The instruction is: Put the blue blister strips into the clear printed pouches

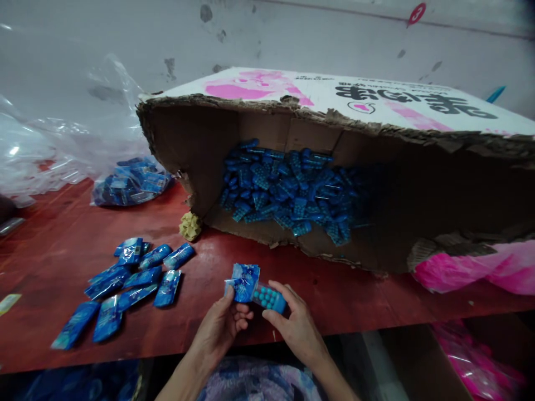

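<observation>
My left hand pinches a blue plastic packet at the table's front edge. My right hand grips a small blue studded roller piece whose end sits at the packet's mouth. Both hands meet just above the red table. To the left lie several filled blue packets spread flat on the table.
A torn cardboard box lies on its side behind my hands, holding a heap of blue studded pieces. A clear bag of blue packets and loose plastic sheeting sit at the back left. A pink bag is at right.
</observation>
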Demonstrator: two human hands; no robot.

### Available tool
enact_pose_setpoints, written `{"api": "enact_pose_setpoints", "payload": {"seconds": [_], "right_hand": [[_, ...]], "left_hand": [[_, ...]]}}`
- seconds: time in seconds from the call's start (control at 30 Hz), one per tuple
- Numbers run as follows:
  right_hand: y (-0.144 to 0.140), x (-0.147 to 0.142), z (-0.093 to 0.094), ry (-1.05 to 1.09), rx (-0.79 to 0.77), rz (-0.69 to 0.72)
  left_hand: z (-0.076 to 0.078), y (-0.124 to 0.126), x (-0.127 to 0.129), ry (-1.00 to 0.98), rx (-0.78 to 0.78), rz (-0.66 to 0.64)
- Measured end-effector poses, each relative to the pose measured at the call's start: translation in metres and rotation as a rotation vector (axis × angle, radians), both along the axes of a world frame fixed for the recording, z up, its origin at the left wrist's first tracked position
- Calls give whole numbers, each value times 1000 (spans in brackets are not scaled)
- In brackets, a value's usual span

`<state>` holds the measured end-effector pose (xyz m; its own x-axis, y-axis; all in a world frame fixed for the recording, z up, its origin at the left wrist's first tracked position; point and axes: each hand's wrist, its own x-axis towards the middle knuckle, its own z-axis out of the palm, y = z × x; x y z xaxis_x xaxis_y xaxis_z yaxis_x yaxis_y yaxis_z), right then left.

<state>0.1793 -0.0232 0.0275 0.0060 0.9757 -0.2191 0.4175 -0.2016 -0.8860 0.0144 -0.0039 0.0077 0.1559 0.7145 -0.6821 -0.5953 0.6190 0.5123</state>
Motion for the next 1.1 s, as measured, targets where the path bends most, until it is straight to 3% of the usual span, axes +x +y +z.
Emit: {"api": "enact_pose_setpoints", "payload": {"seconds": [0.43, 0.73, 0.93, 1.1], "right_hand": [[-3, -4, 0, -41, -14, 9], [-6, -5, -6, -57, 178, 57], [-3, -4, -7, 139, 11, 26], [-2, -6, -11, 219, -24, -6]], "left_hand": [[-3, 1, -2, 45, 87, 3], [2, 0, 1, 130, 35, 19], [1, 2, -1, 246, 141, 57], [3, 2, 0, 185, 119, 38]]}}
